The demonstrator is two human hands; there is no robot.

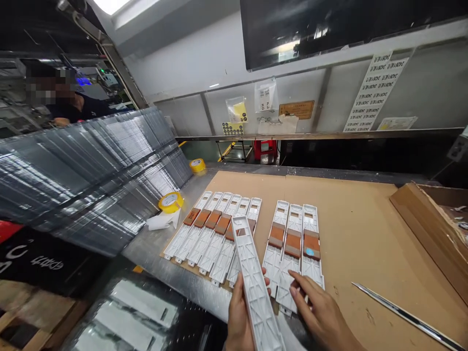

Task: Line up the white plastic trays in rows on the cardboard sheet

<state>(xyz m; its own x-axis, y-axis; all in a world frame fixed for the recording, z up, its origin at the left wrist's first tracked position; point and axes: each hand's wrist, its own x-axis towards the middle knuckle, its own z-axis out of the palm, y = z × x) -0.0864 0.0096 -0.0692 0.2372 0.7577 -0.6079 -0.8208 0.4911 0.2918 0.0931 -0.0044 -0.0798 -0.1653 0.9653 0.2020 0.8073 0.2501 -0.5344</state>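
The left hand (239,312) is clamped around a long white ribbed plastic tray (256,282), angled up off the counter (365,243). It looks light, stiff, best gripped along its edges. The right hand (318,312), fingers spread, rests on the near end of three like trays (294,243) just beside it.

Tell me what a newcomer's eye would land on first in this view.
Probably the long white plastic strip held up by the left hand at bottom centre, over the cardboard sheet. Behind it lie two rows of matching strips with brown patches: six on the left, three on the right, where the right hand touches. Yellow tape rolls sit further left.
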